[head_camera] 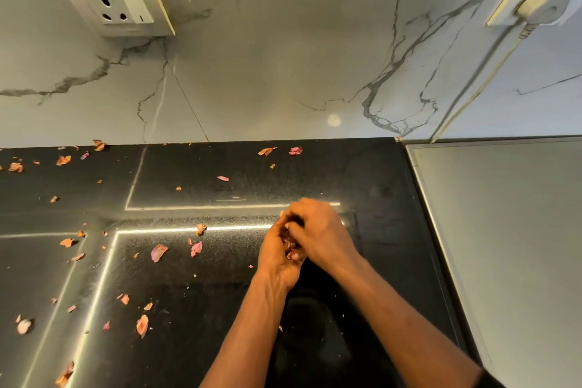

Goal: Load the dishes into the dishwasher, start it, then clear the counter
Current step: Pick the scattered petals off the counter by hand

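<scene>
Nearest us, loose onion skins (142, 324) lay scattered flat over the black bench (362, 173). A little farther out, our left hand (277, 257) was cupped round a gathered wad of skins (291, 249). Our right hand (318, 230) curled over it from above, so the grip of both was closed together on that wad.

We judged the skins papery, almost weightless and brittle. A hard squeeze would likely crumble them, and a draught could scatter them. The flat ones looked awkward to pinch off polished stone, so we thought it best to lift them at a curled rim or sweep them into the cupped palm.

Beyond the hands, stray skins (267, 150) lay along the foot of the marble wall (283, 57), below a socket (126, 6).
</scene>
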